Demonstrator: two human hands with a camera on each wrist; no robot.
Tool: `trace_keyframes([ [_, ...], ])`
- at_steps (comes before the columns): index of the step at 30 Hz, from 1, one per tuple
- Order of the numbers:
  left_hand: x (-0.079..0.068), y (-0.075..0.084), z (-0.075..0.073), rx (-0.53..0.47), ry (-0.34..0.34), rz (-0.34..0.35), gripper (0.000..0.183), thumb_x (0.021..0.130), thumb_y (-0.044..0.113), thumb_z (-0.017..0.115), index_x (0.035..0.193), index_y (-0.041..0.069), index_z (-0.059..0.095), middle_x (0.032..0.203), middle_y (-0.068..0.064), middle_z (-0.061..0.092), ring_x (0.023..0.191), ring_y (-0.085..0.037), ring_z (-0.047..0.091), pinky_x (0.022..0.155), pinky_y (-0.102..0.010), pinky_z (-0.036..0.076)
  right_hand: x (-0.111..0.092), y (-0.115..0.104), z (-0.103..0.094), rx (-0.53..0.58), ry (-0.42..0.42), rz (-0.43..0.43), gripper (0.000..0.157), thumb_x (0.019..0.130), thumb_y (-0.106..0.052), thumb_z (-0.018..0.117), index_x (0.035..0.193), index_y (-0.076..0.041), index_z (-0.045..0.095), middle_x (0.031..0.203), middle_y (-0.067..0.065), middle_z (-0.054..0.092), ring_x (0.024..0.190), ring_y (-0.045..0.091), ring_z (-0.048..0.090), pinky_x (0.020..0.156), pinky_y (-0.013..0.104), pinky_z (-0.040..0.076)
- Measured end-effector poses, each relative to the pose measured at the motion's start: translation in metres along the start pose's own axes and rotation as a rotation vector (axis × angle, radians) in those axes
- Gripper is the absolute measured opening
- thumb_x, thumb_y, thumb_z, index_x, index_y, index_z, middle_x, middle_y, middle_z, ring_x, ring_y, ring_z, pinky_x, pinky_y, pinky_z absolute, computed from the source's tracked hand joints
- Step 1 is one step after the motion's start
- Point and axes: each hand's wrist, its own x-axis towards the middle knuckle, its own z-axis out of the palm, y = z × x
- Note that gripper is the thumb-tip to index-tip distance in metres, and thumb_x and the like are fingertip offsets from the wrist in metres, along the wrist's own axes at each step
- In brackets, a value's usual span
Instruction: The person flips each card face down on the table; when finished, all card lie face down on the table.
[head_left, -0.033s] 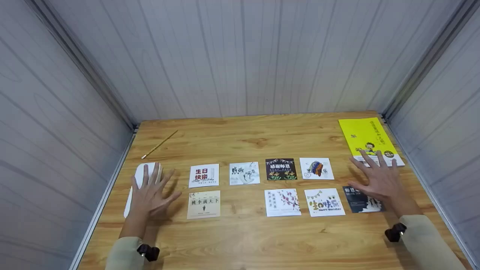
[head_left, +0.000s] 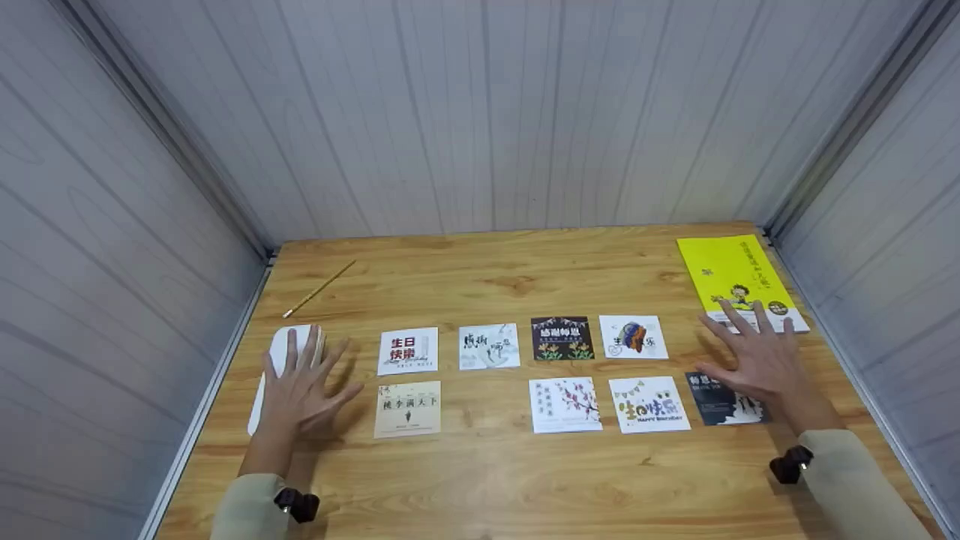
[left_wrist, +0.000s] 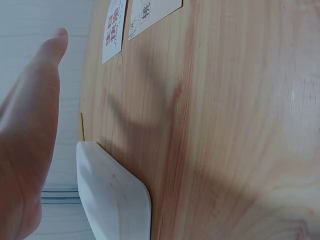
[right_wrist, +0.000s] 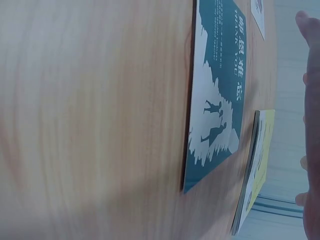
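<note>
My left hand (head_left: 300, 394), fingers spread wide, hovers over a long white box with rounded corners (left_wrist: 112, 192) and partly hides it in the head view. The left wrist view shows a gap between that hand and the tabletop, with the hand's shadow below. On the other side my right hand (head_left: 765, 367) is also spread out and holds nothing. It overlaps a dark teal card with white figures (right_wrist: 220, 95). Its fingertips overlap the lower edge of a yellow book (head_left: 727, 274) in the head view.
Several square greeting cards lie flat in two rows, among them a red-lettered card (head_left: 408, 351), a beige card (head_left: 408, 420), a black card (head_left: 562, 339) and a blossom card (head_left: 564, 409). A pencil (head_left: 321, 288) lies back left. Pale panels (head_left: 487, 112) enclose the wooden table (head_left: 480, 480) on three sides.
</note>
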Motion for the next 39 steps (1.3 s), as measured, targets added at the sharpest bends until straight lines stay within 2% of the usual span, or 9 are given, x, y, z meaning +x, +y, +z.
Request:
trace_keyframes([
  [10,0.005,0.003,-0.002,-0.002,0.007,0.003,0.089,0.101,0.075,0.057,0.176,0.029,0.041,0.188,-0.023,0.018,0.174,-0.059,0.010,0.129,-0.091,0.013,0.007,-0.006,-0.005,-0.029,-0.009,-0.005,0.094,0.090,-0.078,0.070,0.167,-0.027,0.052,0.179,0.020,0.044,0.163,0.064,0.035,0.123,0.092,0.026],
  [16,0.015,0.010,-0.006,-0.042,0.002,0.002,0.090,0.101,0.074,0.059,0.176,0.029,0.039,0.189,-0.023,0.013,0.174,-0.060,0.008,0.130,-0.090,0.008,0.019,-0.018,-0.007,0.001,-0.030,-0.022,0.094,0.092,-0.074,0.072,0.170,-0.030,0.045,0.181,0.021,0.039,0.166,0.065,0.028,0.122,0.095,0.021],
  [19,0.021,0.012,-0.006,-0.056,-0.010,0.001,0.090,0.102,0.072,0.061,0.177,0.028,0.038,0.189,-0.023,0.012,0.174,-0.059,0.007,0.131,-0.090,0.006,0.027,-0.028,-0.008,0.002,-0.034,-0.024,0.094,0.093,-0.074,0.071,0.171,-0.029,0.044,0.183,0.020,0.036,0.166,0.066,0.027,0.122,0.095,0.022],
  [25,0.032,0.015,-0.004,-0.090,-0.020,-0.009,0.091,0.103,0.067,0.064,0.178,0.025,0.035,0.189,-0.024,0.014,0.174,-0.059,0.001,0.131,-0.090,0.002,0.047,-0.056,-0.007,0.056,-0.006,-0.041,0.093,0.094,-0.071,0.072,0.170,-0.026,0.047,0.184,0.022,0.034,0.167,0.063,0.029,0.126,0.092,0.021],
  [30,0.040,0.018,0.000,-0.158,0.002,-0.017,0.090,0.102,0.066,0.066,0.175,0.019,0.042,0.187,-0.027,0.019,0.173,-0.061,0.006,0.130,-0.091,0.004,0.068,-0.085,-0.004,0.074,0.012,-0.086,0.088,0.096,-0.065,0.073,0.171,-0.024,0.048,0.181,0.022,0.038,0.166,0.056,0.035,0.126,0.086,0.032],
  [35,0.046,0.019,0.003,-0.210,0.001,-0.023,0.091,0.102,0.066,0.067,0.174,0.016,0.044,0.186,-0.029,0.022,0.174,-0.060,0.006,0.129,-0.091,0.004,0.083,-0.114,-0.003,0.094,-0.008,-0.141,0.083,0.101,-0.058,0.073,0.172,-0.024,0.047,0.180,0.023,0.041,0.165,0.056,0.040,0.125,0.081,0.039],
  [39,0.049,0.017,0.003,-0.249,-0.012,-0.036,0.093,0.101,0.063,0.070,0.174,0.014,0.042,0.186,-0.029,0.021,0.174,-0.060,0.004,0.130,-0.090,0.004,0.094,-0.139,-0.004,0.165,-0.036,-0.168,0.082,0.103,-0.055,0.073,0.173,-0.024,0.046,0.183,0.022,0.036,0.166,0.056,0.038,0.127,0.081,0.037],
])
